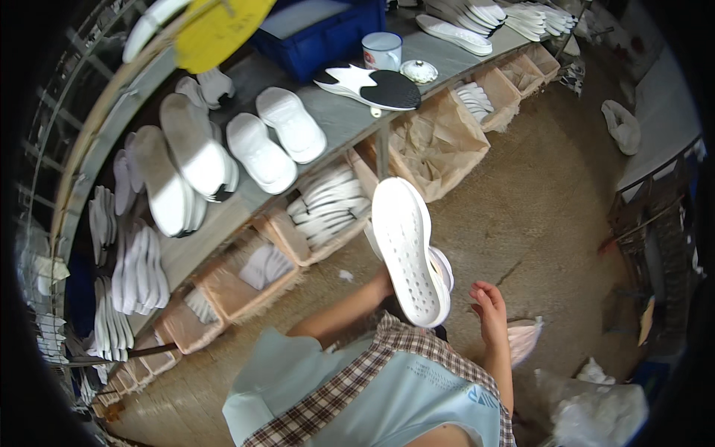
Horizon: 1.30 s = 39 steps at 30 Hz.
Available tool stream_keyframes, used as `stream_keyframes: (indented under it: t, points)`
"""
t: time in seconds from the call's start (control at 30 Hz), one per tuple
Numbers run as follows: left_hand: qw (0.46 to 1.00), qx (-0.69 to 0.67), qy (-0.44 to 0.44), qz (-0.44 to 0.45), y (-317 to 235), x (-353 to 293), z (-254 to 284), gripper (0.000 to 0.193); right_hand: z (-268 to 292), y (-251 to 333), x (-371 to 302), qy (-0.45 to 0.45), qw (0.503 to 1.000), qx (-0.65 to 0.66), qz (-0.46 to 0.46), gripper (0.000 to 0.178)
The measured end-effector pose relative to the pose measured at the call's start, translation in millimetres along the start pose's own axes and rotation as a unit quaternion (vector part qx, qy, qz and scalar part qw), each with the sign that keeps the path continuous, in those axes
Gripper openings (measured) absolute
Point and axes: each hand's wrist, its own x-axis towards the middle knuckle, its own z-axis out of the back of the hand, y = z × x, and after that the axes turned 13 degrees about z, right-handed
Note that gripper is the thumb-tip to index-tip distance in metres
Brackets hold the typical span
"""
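Note:
My left hand is closed on white shoe soles, held upright in front of my apron. The nearest sole shows a tread-like face dotted with small holes in its lower part. At least one more sole stands behind it, mostly hidden. Most of my left fingers are out of sight behind the soles. To the right of them, apart from the soles, my right hand is raised with its fingers loosely curled and apart, holding nothing.
Along the left runs a grey workbench bearing white soles, a black-and-white sole, an enamel mug, its lid and a blue crate. Lined bins hang below its edge. Plastic bags lie at the lower right.

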Motion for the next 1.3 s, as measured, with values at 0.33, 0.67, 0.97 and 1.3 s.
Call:
stream_keyframes:
  t: [0.33, 0.67, 0.97, 1.3]
  points:
    - [0.996, -0.052, -0.056, -0.055, -37, 95, -59, 0.043, 69, 57, 170, 0.049, 0.998, 0.017, -0.03, 0.024]
    - [0.937, -0.168, -0.198, -0.235, 14, 86, -86, 0.043, -25, 105, 354, 0.382, 0.914, -0.055, 0.121, 0.042]
    - [0.845, -0.273, -0.262, -0.378, 59, 46, -72, 0.043, -193, 121, 427, 0.358, 0.923, 0.112, -0.086, 0.051]
    - [0.842, -0.294, -0.251, -0.376, 52, 26, -31, 0.043, -228, 180, 368, 0.329, 0.89, 0.288, -0.129, 0.023]
